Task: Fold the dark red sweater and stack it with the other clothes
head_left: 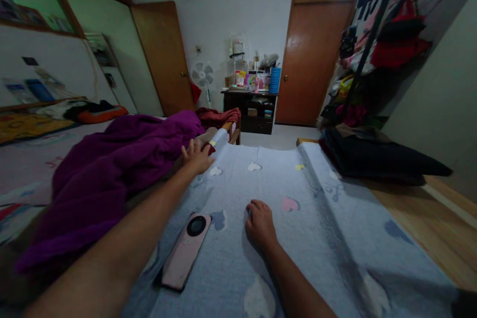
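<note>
A light blue sheet (238,184) with cloud and heart shapes covers the surface in front of me. My left hand (197,157) reaches forward to the sheet's far left part, fingers spread, beside the purple blanket (130,159) and a small dark red item (211,149). Near the middle of the sheet rests my right hand (260,222), its fingers curled downward; whether anything is under them is hidden. Between my two forearms a pink phone (187,251) lies face down, its round black camera ring at the far end.
Folded dark cloth (376,154) is stacked at the right on a wooden board (413,208). Farther back stand a white fan (202,75), a black cabinet (249,109) with bottles and boxes, and two wooden doors. Bags and clothes hang at the right.
</note>
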Demonstrator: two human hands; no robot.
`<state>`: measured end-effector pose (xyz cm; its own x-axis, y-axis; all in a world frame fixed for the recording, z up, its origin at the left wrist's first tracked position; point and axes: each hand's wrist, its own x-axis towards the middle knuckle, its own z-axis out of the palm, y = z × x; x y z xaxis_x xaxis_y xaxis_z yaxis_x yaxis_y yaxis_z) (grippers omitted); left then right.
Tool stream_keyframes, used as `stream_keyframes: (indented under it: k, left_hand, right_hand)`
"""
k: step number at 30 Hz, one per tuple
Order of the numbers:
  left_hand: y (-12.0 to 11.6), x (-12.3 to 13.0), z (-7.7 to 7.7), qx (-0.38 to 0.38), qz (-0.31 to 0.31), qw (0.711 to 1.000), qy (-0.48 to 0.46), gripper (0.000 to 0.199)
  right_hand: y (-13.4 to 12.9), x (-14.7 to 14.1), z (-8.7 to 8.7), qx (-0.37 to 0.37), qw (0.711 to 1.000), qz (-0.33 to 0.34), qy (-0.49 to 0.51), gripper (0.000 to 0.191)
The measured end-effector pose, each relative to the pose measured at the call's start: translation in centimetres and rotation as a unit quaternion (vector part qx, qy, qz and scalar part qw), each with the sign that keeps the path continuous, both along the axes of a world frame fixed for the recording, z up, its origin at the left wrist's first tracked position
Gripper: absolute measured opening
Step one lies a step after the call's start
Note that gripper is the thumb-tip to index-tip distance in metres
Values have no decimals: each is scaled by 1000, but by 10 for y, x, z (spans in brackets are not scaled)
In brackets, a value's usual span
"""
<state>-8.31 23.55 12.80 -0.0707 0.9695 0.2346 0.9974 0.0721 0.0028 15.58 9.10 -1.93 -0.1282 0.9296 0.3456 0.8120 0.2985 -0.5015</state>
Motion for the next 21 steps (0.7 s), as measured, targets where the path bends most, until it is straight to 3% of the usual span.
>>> stream_keyframes:
  k: [2, 5, 8, 11, 15, 16, 18, 21]
  left_hand:
    - [-17, 45, -23, 19, -69, 997, -37, 53]
    - [-44, 105, -69, -21, -150, 981, -118, 44]
    - [-64, 143, -116, -51, -157, 973, -164, 43]
    - [-77, 157, -147, -47, -139, 979, -145, 43]
    - [-84, 163, -157, -5, -124, 987, -103, 44]
    - [-85, 164, -156, -2, -123, 988, -94, 44]
    - [-85, 165, -155, 1, -120, 989, -80, 43]
    - [-84, 167, -155, 4, -117, 991, -65, 44]
  right_hand:
    - [2, 1, -4, 0, 999, -6, 46, 38]
    - [8, 5, -9, -16, 987, -35, 157, 43]
    - [19, 17, -5, -78, 955, -46, 282, 44]
    - [37, 45, 14, -162, 920, -39, 355, 40]
    - [69, 118, 56, -88, 874, -103, 466, 34]
    - [78, 141, 67, -66, 842, -140, 517, 32]
    - [93, 190, 87, -8, 739, -253, 624, 26]
    - [112, 255, 109, 52, 685, -330, 647, 18]
